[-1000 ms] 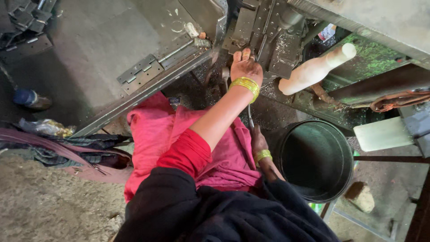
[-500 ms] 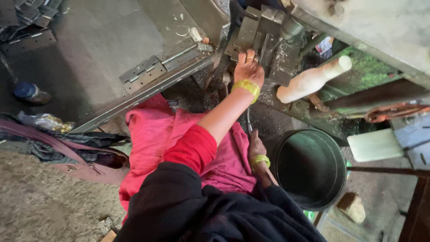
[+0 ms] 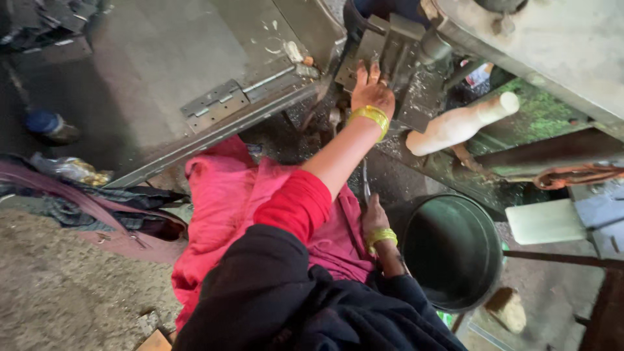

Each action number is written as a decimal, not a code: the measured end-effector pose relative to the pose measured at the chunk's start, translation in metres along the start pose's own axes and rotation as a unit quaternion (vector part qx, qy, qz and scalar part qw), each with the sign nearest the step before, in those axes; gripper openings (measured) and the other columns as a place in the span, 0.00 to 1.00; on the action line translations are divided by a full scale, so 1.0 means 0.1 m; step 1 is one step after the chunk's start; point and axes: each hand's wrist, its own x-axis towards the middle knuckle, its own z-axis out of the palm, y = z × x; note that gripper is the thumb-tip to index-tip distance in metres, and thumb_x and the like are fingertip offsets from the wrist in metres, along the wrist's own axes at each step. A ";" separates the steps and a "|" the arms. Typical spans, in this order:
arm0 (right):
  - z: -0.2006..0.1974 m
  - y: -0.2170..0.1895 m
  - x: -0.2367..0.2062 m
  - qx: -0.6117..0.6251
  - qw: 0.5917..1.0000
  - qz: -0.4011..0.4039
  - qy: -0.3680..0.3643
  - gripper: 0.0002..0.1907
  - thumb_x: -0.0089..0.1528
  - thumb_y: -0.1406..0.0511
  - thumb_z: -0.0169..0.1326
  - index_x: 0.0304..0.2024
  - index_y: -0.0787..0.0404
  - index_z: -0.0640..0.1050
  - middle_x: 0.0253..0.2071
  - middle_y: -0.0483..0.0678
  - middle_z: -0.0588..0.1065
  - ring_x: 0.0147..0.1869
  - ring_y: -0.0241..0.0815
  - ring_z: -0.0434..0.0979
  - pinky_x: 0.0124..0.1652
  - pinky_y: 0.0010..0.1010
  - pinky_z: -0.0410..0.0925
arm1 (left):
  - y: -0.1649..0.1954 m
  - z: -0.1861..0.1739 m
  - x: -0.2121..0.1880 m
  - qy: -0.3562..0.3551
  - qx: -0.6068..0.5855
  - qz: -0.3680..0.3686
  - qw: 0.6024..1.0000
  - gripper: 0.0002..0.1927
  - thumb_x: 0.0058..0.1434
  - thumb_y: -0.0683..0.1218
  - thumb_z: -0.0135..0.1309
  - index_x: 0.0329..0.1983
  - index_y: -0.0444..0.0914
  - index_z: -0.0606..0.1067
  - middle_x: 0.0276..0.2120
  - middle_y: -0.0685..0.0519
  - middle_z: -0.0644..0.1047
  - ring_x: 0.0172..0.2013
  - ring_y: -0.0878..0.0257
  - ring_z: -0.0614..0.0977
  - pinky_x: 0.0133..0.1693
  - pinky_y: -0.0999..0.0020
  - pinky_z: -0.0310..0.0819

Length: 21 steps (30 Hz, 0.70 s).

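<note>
My left hand [image 3: 372, 90], with a yellow bangle at the wrist, reaches forward and lies flat with its fingers stretched on a grey metal block [image 3: 390, 45] of a machine. My right hand [image 3: 376, 220], also in a yellow bangle, rests low by my pink-clad lap. It grips the lower end of a thin metal rod [image 3: 364, 183] that points up towards the machine. A dark green bucket [image 3: 455, 250] stands just right of that hand.
A grey metal plate with a hinge [image 3: 214, 104] slopes at the left. A pale wooden handle [image 3: 458, 125] sticks out at the right, under a heavy machine frame [image 3: 559, 52]. A blue bottle [image 3: 49, 123] and cloth bags [image 3: 97, 208] lie at the left on gritty ground.
My left hand has slid a little further up onto the metal block and its fingers have straightened. My right hand has stayed by the bucket.
</note>
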 end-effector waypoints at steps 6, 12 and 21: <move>-0.23 0.07 0.14 -0.044 0.998 0.037 -0.003 0.19 0.73 0.55 0.39 0.55 0.62 0.69 0.46 0.67 0.78 0.53 0.70 0.76 0.48 0.56 0.68 | -0.02 -0.06 0.29 0.047 0.008 -0.044 0.998 0.24 0.70 0.49 0.37 0.66 0.39 0.70 0.76 0.48 0.51 0.76 0.48 0.46 0.68 0.33 0.24; 0.18 -0.02 -0.01 0.038 0.999 0.011 -0.016 0.18 0.70 0.55 0.41 0.54 0.61 0.67 0.46 0.67 0.78 0.52 0.71 0.77 0.47 0.57 0.68 | 0.01 0.06 0.52 0.084 0.023 -0.055 0.995 0.24 0.70 0.49 0.38 0.65 0.41 0.73 0.78 0.50 0.52 0.77 0.46 0.46 0.68 0.32 0.24; -1.05 -0.95 -0.21 -0.078 0.940 -0.109 0.313 0.31 0.63 0.57 0.59 0.62 0.65 0.67 0.54 0.64 0.71 0.55 0.66 0.74 0.45 0.52 0.70 | -0.20 0.43 -0.45 0.154 0.017 0.041 0.987 0.20 0.69 0.54 0.44 0.56 0.41 0.76 0.75 0.47 0.58 0.76 0.49 0.50 0.71 0.38 0.33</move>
